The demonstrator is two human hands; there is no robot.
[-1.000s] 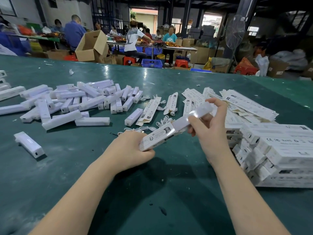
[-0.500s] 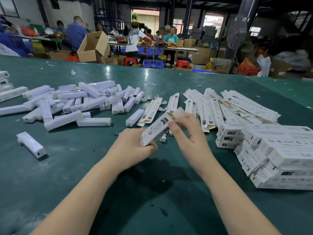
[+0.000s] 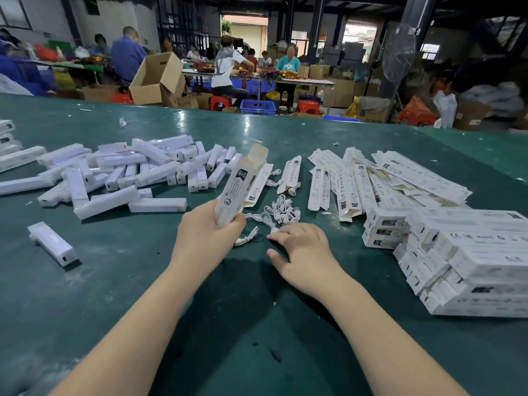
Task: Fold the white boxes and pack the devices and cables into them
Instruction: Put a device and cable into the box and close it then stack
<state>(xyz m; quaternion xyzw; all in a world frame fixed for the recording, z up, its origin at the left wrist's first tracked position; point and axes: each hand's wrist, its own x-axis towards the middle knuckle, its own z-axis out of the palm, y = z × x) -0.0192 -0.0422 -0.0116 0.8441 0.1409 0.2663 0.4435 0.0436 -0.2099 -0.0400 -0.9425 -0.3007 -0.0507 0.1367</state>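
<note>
Far left edge of frame: a few boxed units lay partly cut off on the green table. Lower left: a single white device lay alone, well apart from the rest, port end toward the camera. Upper left to centre: a loose heap of white devices lay criss-crossed, some overlapping; one device lay flat at the heap's near edge.

Centre: left hand gripped the lower end of a folded white box, fingers curled round it, thumb on the near side. Box was tilted, upper end leaning away and to the right, top flap open and standing up. Whether anything was inside could not be told.

Just right of the box: a tangle of short white cables lay on the table. Right hand rested palm down just below that tangle, fingers loosely bent, fingertips at a cable end; thumb stretched out to the left. Whether the fingers pinched the cable or only touched it could not be told.

Centre-right, upper: flat unfolded box blanks lay fanned out, printed sides up, two more blanks lying apart nearer the centre.

Right edge: stack of closed white boxes lay in several layers, ends toward the camera.

Background, top of frame: people sat at other tables; an open cardboard carton stood tilted beyond the table's far edge.
</note>
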